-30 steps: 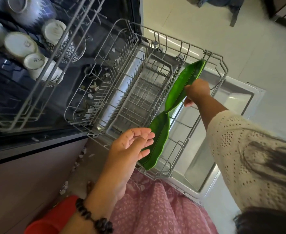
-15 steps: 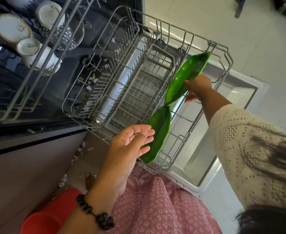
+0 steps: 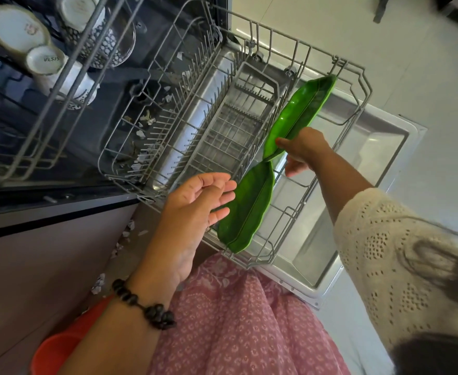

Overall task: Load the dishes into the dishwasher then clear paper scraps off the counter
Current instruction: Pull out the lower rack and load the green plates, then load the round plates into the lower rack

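Right hand (image 3: 302, 151) has its fingers pinched on the near end of the far green dish (image 3: 300, 115), which stands on edge along the right side of the pulled-out lower rack (image 3: 298, 212). Left hand (image 3: 198, 204) is loose, fingers spread and holding nothing, just beside the near green dish (image 3: 249, 209), also on edge in the rack. Those 2 dishes sit end to end. Cups (image 3: 46, 60) fill the upper rack (image 3: 68, 85).
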